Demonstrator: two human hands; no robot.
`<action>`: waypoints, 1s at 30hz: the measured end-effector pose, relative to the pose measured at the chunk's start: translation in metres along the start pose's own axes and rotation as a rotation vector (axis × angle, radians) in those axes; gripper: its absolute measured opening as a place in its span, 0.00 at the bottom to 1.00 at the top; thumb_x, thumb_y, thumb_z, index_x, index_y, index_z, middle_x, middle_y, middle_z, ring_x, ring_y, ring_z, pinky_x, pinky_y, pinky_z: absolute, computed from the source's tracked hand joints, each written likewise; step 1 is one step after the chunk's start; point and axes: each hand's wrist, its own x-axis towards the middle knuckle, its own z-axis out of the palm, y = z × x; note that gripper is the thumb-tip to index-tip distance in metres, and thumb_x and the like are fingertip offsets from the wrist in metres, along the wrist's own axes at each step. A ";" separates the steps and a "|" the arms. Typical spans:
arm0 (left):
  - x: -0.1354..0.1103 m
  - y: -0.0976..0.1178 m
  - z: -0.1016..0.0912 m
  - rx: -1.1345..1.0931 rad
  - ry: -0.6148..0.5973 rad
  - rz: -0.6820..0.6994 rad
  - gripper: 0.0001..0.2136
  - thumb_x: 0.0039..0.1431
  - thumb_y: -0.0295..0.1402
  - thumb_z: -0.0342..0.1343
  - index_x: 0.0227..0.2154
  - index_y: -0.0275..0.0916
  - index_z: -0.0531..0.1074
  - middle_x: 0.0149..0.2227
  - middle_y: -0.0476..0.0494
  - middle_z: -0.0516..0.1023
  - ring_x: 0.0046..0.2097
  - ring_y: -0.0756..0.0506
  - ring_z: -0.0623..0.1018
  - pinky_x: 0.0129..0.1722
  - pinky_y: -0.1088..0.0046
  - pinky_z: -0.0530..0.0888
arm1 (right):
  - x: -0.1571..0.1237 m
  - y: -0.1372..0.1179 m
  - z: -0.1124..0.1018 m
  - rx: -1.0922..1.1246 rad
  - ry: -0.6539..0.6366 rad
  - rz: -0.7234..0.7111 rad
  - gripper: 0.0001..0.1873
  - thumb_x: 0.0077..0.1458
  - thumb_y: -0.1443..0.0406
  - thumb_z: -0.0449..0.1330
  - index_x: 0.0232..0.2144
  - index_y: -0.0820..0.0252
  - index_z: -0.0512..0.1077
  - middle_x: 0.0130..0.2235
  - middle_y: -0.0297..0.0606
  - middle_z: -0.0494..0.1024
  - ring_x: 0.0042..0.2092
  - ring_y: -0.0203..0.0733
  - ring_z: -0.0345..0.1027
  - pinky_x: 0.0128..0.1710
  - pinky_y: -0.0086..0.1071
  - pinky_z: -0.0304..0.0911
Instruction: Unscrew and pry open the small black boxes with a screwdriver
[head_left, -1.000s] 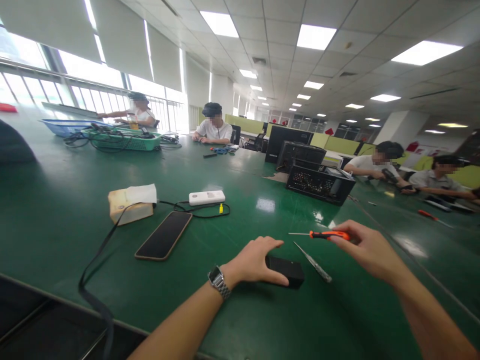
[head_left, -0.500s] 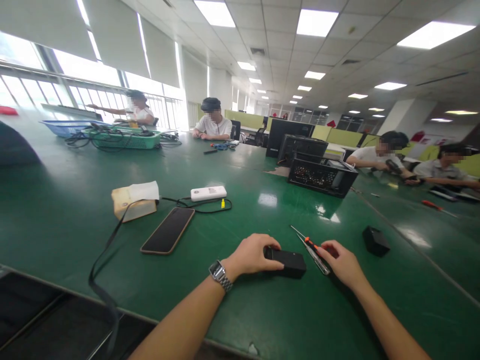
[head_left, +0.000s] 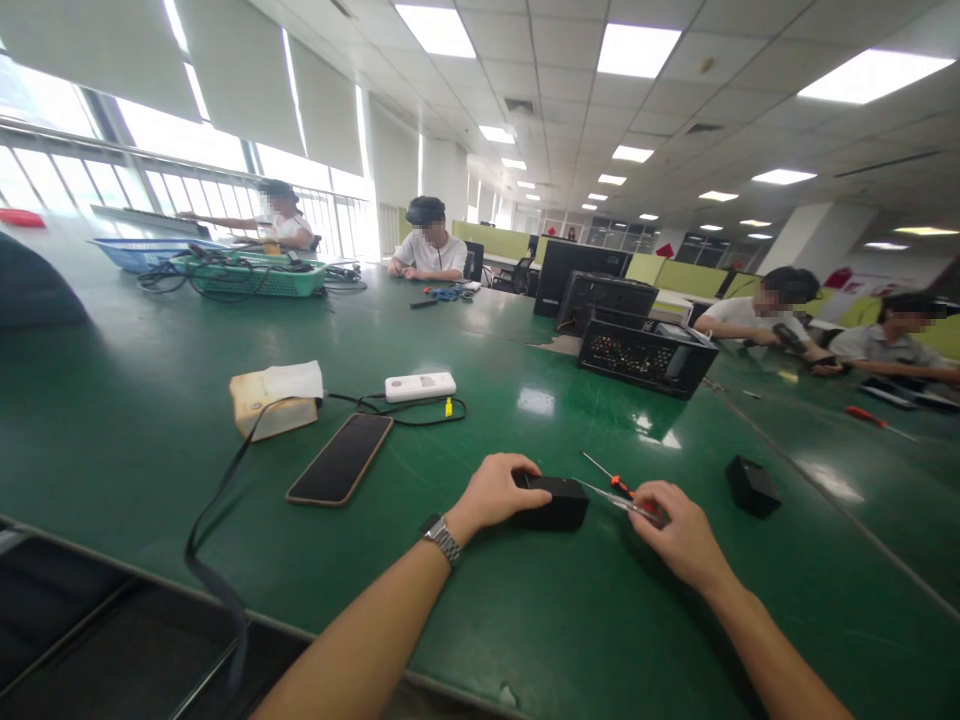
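Left fingers (head_left: 534,496) closed round box (head_left: 559,512) | right fingers (head_left: 651,535) pinched on tool (head_left: 611,497) | risk: loose left grip could let box skid, tip then jabbing left fingers

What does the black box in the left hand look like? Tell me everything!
The black box is an oblong block with flat sides and straight edges, perhaps plastic. It sits lengthwise across the view, on or just above the green table. The left hand grips and hides its left end. A silver tool points at it; contact is unclear.
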 end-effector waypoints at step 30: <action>-0.001 0.005 -0.002 -0.117 -0.091 0.104 0.16 0.47 0.36 0.65 0.40 0.36 0.77 0.41 0.43 0.79 0.41 0.43 0.76 0.39 0.74 0.69 | -0.004 0.010 -0.016 0.099 0.237 -0.096 0.04 0.47 0.64 0.57 0.26 0.57 0.72 0.28 0.35 0.75 0.28 0.39 0.66 0.29 0.33 0.63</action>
